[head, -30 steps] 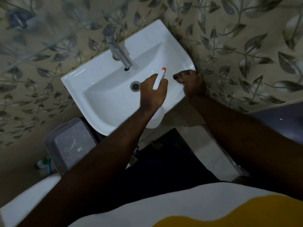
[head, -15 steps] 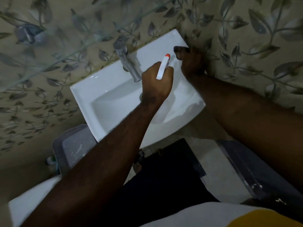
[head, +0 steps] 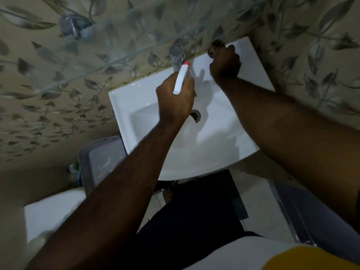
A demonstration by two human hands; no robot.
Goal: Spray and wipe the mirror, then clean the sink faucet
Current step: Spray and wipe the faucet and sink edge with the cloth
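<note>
My left hand is closed around a white spray bottle with a red tip, held over the white sink with the tip close to the chrome faucet. The hand and bottle hide the faucet's spout. My right hand grips a dark cloth and presses it on the back rim of the sink, right of the faucet. The drain shows in the basin beside my left wrist. A glass edge runs across the leaf-patterned wall above.
A grey bin stands on the floor left of the sink, with a small green item beside it. A white toilet part lies at lower left. A chrome fitting is fixed on the wall at upper left. A dark mat lies under the sink.
My right hand has carried the cloth from the sink's front right edge up to the back rim beside the faucet. My left hand has moved the spray bottle toward the faucet.
</note>
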